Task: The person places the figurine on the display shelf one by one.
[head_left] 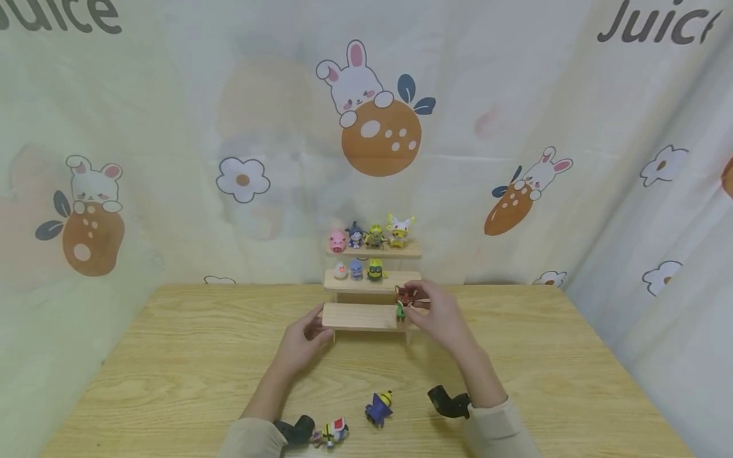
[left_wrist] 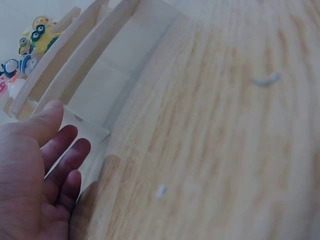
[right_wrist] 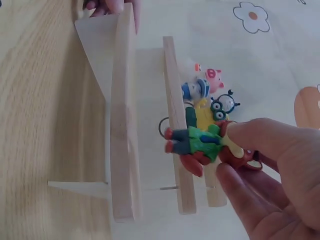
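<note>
A three-tier wooden display shelf [head_left: 361, 316] with clear side supports stands at the table's back. My left hand [head_left: 300, 343] grips the left end of its lowest tier; in the left wrist view the thumb [left_wrist: 52, 112] lies at the board's edge. My right hand [head_left: 443, 318] pinches a fox figurine [right_wrist: 202, 142] by its reddish-brown head. The fox wears a green top and blue trousers. In the head view it is upright over the right end of the lowest tier; whether its feet touch the board I cannot tell.
Several figurines, including a pink pig [head_left: 338, 241], line the top tier; the middle tier holds a white figurine [head_left: 341, 270], a blue one [head_left: 357, 270] and a minion [head_left: 375, 270]. Nearer on the table [head_left: 189, 369] lie a purple-caped minion [head_left: 378, 409] and a multicoloured figurine [head_left: 332, 432]. A printed curtain hangs behind.
</note>
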